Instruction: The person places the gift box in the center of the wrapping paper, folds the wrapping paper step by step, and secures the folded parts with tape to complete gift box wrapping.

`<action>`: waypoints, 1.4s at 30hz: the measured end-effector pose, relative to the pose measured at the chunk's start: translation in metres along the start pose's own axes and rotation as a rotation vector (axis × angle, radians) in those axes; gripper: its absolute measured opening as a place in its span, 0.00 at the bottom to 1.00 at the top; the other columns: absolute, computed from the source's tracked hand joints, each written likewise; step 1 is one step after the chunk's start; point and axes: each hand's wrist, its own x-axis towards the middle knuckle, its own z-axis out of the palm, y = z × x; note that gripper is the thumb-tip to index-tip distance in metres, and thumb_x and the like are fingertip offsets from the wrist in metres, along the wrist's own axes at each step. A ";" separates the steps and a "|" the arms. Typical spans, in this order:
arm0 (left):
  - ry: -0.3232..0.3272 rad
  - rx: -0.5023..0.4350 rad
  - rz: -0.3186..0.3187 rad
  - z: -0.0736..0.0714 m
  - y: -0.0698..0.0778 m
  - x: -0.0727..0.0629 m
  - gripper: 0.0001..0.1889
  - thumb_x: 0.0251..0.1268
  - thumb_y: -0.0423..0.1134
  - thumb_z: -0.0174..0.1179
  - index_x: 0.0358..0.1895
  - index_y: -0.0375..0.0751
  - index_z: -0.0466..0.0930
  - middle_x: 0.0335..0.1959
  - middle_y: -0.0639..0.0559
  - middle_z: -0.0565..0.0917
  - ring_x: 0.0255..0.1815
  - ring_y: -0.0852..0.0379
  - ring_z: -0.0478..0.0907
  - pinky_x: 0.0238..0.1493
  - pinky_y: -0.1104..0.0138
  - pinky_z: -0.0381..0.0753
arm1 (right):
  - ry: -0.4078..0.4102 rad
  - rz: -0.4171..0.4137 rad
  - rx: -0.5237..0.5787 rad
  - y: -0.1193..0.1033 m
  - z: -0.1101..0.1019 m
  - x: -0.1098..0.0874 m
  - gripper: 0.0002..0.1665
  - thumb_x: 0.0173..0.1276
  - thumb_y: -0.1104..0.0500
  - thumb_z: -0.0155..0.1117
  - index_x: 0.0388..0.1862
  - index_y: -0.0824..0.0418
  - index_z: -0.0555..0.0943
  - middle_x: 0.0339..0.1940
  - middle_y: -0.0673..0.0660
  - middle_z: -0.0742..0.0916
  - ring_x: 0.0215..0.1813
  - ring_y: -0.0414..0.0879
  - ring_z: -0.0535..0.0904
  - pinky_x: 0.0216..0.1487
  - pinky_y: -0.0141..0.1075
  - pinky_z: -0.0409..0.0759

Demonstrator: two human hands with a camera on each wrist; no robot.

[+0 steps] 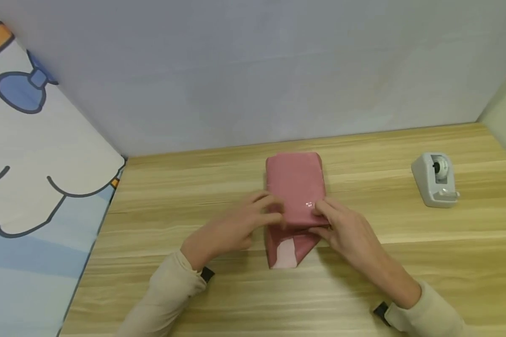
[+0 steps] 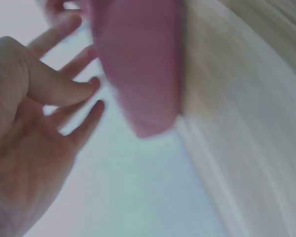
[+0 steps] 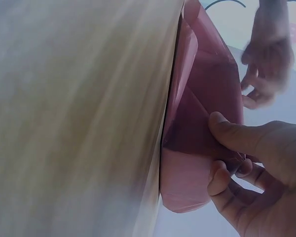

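A box-shaped package in pink wrapping paper (image 1: 296,180) lies on the table, a small shiny spot on its top. From its near end a folded paper flap (image 1: 305,243) sticks out, tapering and showing a pale patch (image 1: 286,255). My right hand (image 1: 350,231) pinches the paper at the near right corner between thumb and fingers; the right wrist view shows that grip (image 3: 266,168) beside the creased end folds. At the package's left side my left hand (image 1: 240,222) hovers with loosely bent, spread fingers. In the left wrist view those fingers hold nothing.
A light grey tape dispenser (image 1: 434,185) with a roll in it stands at the right on the wood-grain table (image 1: 164,206). Behind the table rises a plain grey wall (image 1: 253,79). A cartoon-printed panel (image 1: 29,154) borders the left side.
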 end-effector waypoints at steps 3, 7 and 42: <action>0.049 0.157 0.059 0.003 -0.006 -0.010 0.30 0.51 0.17 0.67 0.52 0.55 0.88 0.68 0.49 0.77 0.74 0.46 0.69 0.76 0.57 0.72 | -0.012 0.010 -0.009 0.000 0.000 0.001 0.24 0.51 0.60 0.85 0.37 0.55 0.76 0.33 0.48 0.81 0.30 0.39 0.72 0.30 0.33 0.76; 0.124 0.313 0.134 0.014 -0.011 -0.012 0.15 0.62 0.34 0.72 0.49 0.59 0.91 0.68 0.49 0.79 0.73 0.47 0.73 0.75 0.57 0.73 | -0.028 0.014 -0.017 0.001 0.000 0.003 0.24 0.50 0.60 0.85 0.36 0.55 0.75 0.33 0.48 0.81 0.30 0.39 0.72 0.30 0.33 0.76; 0.068 0.459 0.112 0.036 0.000 0.010 0.06 0.66 0.45 0.67 0.37 0.58 0.94 0.66 0.48 0.74 0.62 0.46 0.70 0.60 0.60 0.79 | -0.101 0.063 -0.043 -0.002 -0.003 0.001 0.22 0.55 0.59 0.84 0.42 0.54 0.78 0.40 0.49 0.85 0.32 0.40 0.78 0.31 0.34 0.80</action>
